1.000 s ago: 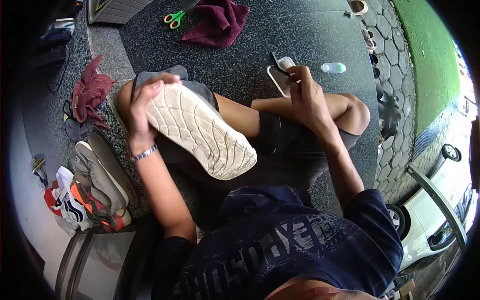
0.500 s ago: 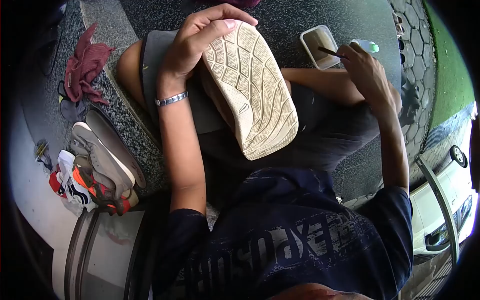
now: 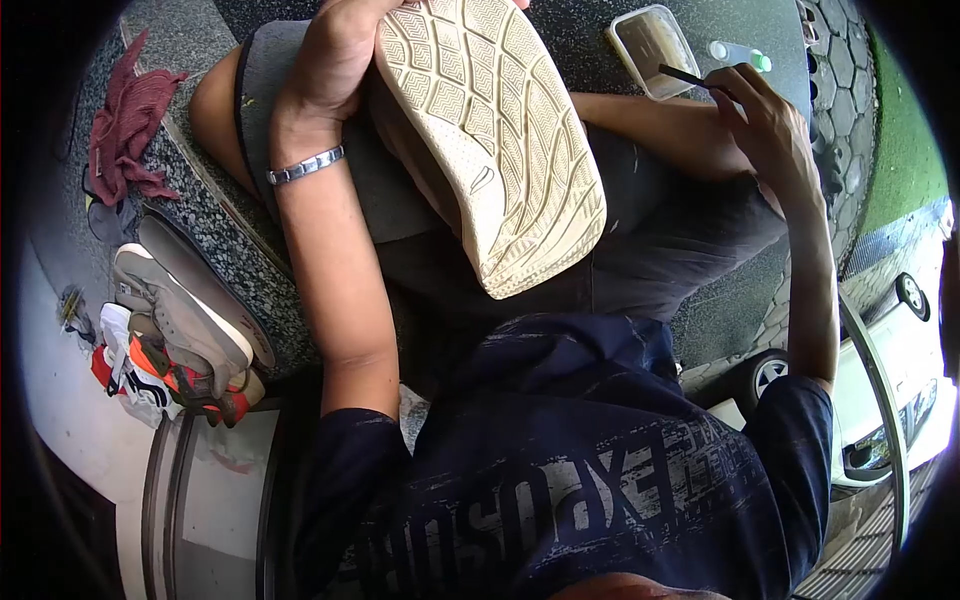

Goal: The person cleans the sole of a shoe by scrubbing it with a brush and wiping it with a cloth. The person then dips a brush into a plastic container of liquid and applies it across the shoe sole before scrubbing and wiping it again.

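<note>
My left hand (image 3: pixel 335 55), with a metal-link bracelet on its wrist, grips a shoe (image 3: pixel 520 150) at its upper end, partly beyond the top edge of the head view. The shoe's cream patterned sole faces up, tilted over my lap. Between the fingers of my right hand (image 3: pixel 772 120) is a thin dark stick-like tool (image 3: pixel 683 75); its exact kind is not clear. The tool's tip is over a clear plastic tub (image 3: pixel 690 90) with a brownish content. A small clear bottle with a green cap (image 3: pixel 761 63) lies beside the tub.
To the left are a maroon cloth (image 3: pixel 128 130), a grey shoe (image 3: pixel 185 310), a dark insole (image 3: pixel 205 275) and a heap of colourful pieces (image 3: pixel 145 365). The speckled stone ledge (image 3: pixel 225 215) has an edge there. Parked cars (image 3: pixel 870 400) stand at right.
The view has shifted, and the shoe with my left hand sits higher and further left. My right hand still holds the tool over the tub.
</note>
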A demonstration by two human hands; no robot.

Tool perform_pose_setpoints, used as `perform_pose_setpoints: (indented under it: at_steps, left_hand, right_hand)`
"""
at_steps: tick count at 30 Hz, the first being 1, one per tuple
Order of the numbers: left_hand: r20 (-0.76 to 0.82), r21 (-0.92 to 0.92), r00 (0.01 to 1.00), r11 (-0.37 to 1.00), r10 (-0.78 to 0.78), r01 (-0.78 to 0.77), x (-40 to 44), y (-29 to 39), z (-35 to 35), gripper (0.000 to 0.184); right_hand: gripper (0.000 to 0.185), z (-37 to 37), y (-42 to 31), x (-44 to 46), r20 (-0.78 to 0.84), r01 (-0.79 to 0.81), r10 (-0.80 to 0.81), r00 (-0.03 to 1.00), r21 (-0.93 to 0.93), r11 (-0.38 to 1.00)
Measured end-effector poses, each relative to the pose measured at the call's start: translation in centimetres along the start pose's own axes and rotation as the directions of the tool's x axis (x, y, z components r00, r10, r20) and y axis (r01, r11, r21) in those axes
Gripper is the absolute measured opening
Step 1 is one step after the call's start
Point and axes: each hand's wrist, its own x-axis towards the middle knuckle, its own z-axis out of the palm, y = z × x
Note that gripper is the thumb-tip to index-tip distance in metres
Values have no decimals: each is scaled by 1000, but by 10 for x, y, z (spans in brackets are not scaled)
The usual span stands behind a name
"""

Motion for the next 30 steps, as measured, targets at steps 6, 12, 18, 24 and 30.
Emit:
perform_pose_setpoints:
  at_steps: [6, 12, 18, 24, 30]
  left_hand:
    - [27, -65, 998, 996, -63, 65, 3, -1, 0, 40]
    - [-8, -79, 995, 992, -97, 96, 2, 0, 2, 41]
    - [-64, -79, 986, 986, -155, 149, 4, 2, 7, 43]
    - [-30, -109, 988, 983, -151, 147, 6, 1, 7, 43]
    - [26, -16, 986, 987, -162, 162, 4, -17, -11, 50]
  right_hand:
    - [17, 9, 27, 4, -80, 104, -101, 992, 40, 994]
    - [13, 12, 37, 7, -111, 176, -172, 979, 25, 984]
    - [8, 14, 32, 5, -118, 138, -131, 984, 52, 989]
    - [8, -4, 12, 5, -52, 38, -36, 998, 37, 999]
    - [14, 18, 37, -4, -103, 96, -83, 991, 137, 986]
